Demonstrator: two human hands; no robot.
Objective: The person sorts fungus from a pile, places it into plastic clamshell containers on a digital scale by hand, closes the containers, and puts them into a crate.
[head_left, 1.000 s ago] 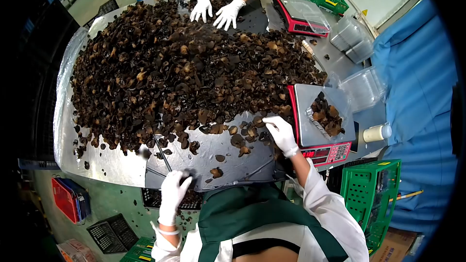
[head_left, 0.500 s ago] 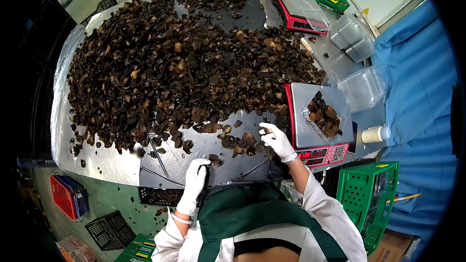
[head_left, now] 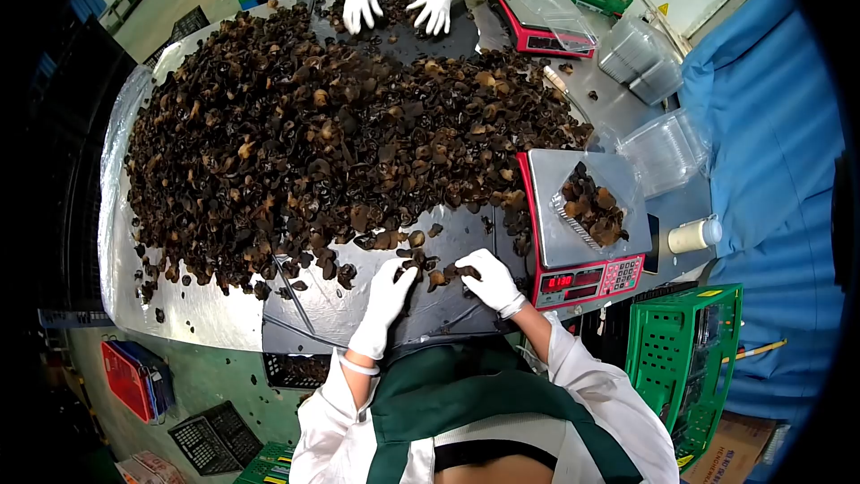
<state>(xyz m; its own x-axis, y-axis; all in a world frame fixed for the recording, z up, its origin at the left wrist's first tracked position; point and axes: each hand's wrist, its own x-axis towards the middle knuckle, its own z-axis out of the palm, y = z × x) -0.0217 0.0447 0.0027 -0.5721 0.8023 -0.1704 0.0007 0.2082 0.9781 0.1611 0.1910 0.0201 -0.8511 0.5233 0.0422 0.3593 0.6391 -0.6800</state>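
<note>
A broad heap of dark brown wood ear mushrooms [head_left: 331, 134] covers much of the metal table. Near its front edge, a few loose pieces [head_left: 436, 278] lie between my two white-gloved hands. My left hand [head_left: 391, 291] is curled at the left side of these pieces, its fingertips closed on mushroom. From the right, my right hand [head_left: 492, 283] pinches a small dark piece between thumb and fingers. Beyond my right hand, a clear plastic tray [head_left: 573, 220] with mushrooms in it sits on a red-sided scale [head_left: 551, 161], whose display is lit.
Across the table a co-worker's gloved hands [head_left: 434, 9] are over mushrooms, near a second red scale [head_left: 555, 41]. Stacked clear trays [head_left: 638, 58], a lidded cream container [head_left: 694, 236] and a knife [head_left: 555, 79] lie at the right. Green crates [head_left: 685, 367] stand below the right edge.
My left hand has moved forward and right to the loose mushrooms. My right hand has come down and left, beside them. The co-worker's hands have spread apart and moved nearer.
</note>
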